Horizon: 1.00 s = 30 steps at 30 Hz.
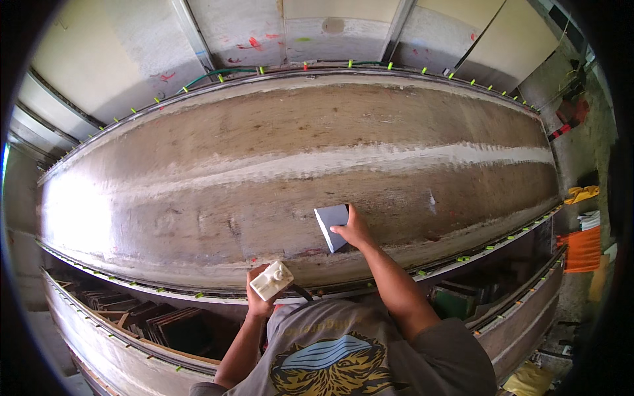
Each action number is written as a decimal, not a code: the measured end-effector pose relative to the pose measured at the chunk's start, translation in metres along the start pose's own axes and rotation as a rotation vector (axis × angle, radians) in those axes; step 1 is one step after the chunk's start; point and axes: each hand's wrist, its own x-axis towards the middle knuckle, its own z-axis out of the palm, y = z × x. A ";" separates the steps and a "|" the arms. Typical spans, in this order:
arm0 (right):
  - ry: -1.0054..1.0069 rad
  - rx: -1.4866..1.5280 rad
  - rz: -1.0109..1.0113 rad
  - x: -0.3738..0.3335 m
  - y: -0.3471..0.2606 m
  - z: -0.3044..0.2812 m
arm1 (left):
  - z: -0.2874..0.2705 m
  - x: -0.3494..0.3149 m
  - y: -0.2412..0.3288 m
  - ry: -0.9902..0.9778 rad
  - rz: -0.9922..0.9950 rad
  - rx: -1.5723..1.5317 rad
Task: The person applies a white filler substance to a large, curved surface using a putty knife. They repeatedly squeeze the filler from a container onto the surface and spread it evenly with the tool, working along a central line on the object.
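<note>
My right hand (355, 230) grips a wide grey scraper blade (331, 222) with filler-white along its left edge, thumb lying across its face. The blade is over the near half of a long brown panel (198, 228); I cannot tell whether it touches. My left hand (257, 302) holds a small rectangular piece (271, 280) by the panel's near edge. Lumpy cream-coloured paste covers its top, and most of the fingers are hidden beneath it. A ragged whitish band (356, 160) runs lengthwise along the middle of the panel.
Small yellow-green clips (389, 65) line the panel's long edges. Below its near side, dark flat boards (178, 328) stand in a lower bay. Pale wall panels (337, 30) rise behind. Orange cloth (581, 251) hangs at the right.
</note>
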 end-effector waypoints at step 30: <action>0.154 0.044 -0.062 0.043 0.018 -0.118 | 0.105 -0.040 -0.079 0.248 -0.201 0.057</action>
